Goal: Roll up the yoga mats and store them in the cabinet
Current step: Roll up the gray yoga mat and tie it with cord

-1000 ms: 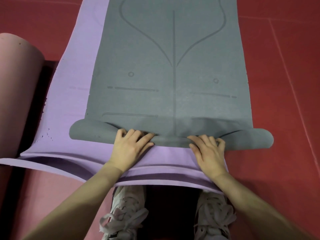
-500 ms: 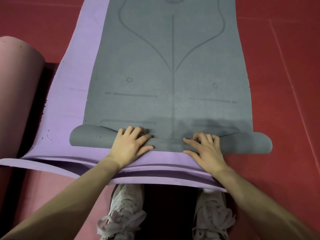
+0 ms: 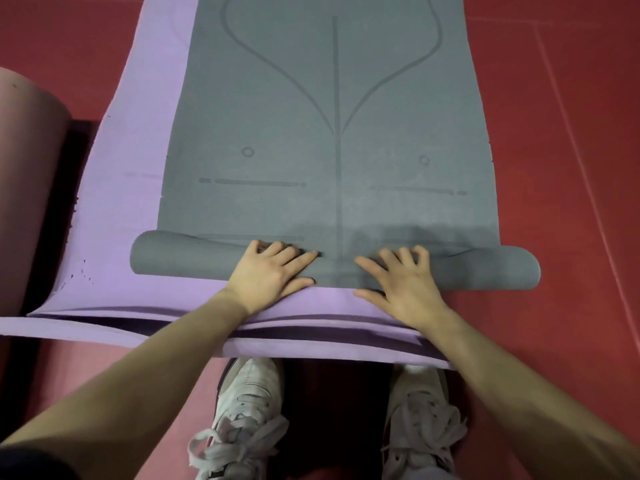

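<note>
Grey mat [image 3: 329, 133], printed with alignment lines, lies on a purple mat [image 3: 138, 188] on the red floor [image 3: 571, 168], its near end rolled into a low tube. Left hand [image 3: 268, 277] and right hand [image 3: 403, 287] press that roll, fingers spread and slightly bent, gripping nothing.

Red studio floor under dim, even light

A red floor [image 3: 571, 133] filled the frame's upper corners and right side, crossed by thin pale seam lines running along its right edge and far end. Nearer the lower edge it looked pinker and duller. A dark shadowed strip [image 3: 81, 147] lay along the left side. No walls, windows or furniture were in view.
</note>
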Tool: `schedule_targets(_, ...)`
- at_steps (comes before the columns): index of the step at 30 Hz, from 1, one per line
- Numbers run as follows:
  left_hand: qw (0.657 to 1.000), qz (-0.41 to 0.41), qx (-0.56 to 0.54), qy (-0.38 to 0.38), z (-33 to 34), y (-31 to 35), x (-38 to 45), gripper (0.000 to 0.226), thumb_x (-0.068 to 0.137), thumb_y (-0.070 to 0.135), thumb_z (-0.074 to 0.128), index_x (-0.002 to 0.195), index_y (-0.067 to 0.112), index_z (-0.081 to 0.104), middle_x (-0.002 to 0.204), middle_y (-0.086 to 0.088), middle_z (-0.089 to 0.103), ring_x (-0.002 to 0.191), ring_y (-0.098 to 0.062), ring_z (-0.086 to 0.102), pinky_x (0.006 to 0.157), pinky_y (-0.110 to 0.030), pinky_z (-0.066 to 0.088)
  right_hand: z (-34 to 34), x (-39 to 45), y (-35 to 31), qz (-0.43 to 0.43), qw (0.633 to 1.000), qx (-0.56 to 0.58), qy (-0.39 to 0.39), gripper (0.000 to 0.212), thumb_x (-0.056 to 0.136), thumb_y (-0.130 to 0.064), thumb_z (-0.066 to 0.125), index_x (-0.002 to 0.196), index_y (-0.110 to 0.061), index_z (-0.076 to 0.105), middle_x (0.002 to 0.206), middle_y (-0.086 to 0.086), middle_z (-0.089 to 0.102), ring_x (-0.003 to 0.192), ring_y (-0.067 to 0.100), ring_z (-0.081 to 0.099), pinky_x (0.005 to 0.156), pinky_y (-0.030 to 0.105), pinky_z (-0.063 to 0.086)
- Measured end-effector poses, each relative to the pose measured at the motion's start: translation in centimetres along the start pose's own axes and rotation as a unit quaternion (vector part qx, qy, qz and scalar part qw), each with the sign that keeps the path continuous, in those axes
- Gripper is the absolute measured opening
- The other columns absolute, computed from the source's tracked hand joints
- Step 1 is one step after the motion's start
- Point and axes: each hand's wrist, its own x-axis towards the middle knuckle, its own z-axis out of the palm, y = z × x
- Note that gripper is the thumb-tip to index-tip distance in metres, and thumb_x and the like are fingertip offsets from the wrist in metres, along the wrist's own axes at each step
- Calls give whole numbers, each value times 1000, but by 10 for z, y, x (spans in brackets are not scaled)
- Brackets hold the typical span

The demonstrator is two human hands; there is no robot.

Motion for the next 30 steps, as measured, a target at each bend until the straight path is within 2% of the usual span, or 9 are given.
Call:
schedule_targets(3,1000,-9,19,19,2,3,1,51,98,52,33,121,21,66,113,1,67,102,-24,60,85,-41,41,4,0,-2,5,1000,0,1,47,84,-56,43,109,-24,67,86,3,59,71,28,53,78,40,30)
schedule_targets(5,999,-10,35,37,0,5,5,50,95,50,38,121,17,65,112,-3,66,98,-27,57,87,-42,38,4,1,-2,23,999,17,-15,47,85,-56,41,108,-26,68,85,1,59,71,26,53,76,38,29)
schedule_targets(8,998,30,33,45,0,10,7,50,96,49,43,129,14,59,110,-10,64,93,-30,53,83,-41,41,-1,14,7,35,996,61,-52,48,84,-58,37,107,-29,69,85,-3,60,71,24,52,72,35,25)
schedule_targets(11,999,14,33,41,3,13,8,48,97,48,39,132,18,52,106,-10,64,89,-28,51,80,-39,40,-5,27,14,34,987,117,-101,53,84,-60,33,112,-30,66,93,-5,59,77,22,49,73,33,22)
schedule_targets(15,1000,25,-5,10,4,-3,22,49,95,49,37,125,18,61,93,-4,65,75,-25,57,66,-35,43,-1,20,7,17,997,37,-62,53,86,-59,38,123,-28,61,101,-2,61,75,27,50,75,38,31)
schedule_targets(19,999,26,-41,-18,2,-13,34,52,92,49,38,123,16,64,96,-5,67,75,-27,61,61,-33,51,3,20,8,6,1000,4,-29,50,86,-60,41,122,-30,59,97,-5,62,74,26,52,72,39,36)
schedule_targets(23,999,26,23,34,1,-7,35,46,95,45,41,123,16,64,98,-6,66,76,-28,57,67,-36,44,0,34,16,24,994,33,-100,54,84,-61,31,120,-33,60,94,-9,63,75,23,52,69,36,35)
schedule_targets(27,996,-10,64,56,11,9,27,51,94,52,48,126,15,61,111,-6,65,88,-29,54,82,-41,42,-14,54,26,51,968,119,-217,53,87,-65,34,134,-42,46,115,-15,55,101,19,45,85,37,31)
schedule_targets(30,998,-3,36,47,11,2,35,51,94,53,43,121,15,64,103,-2,67,79,-26,57,71,-37,43,-14,55,25,45,969,101,-222,51,91,-60,34,136,-40,42,117,-15,53,104,18,44,87,36,30)
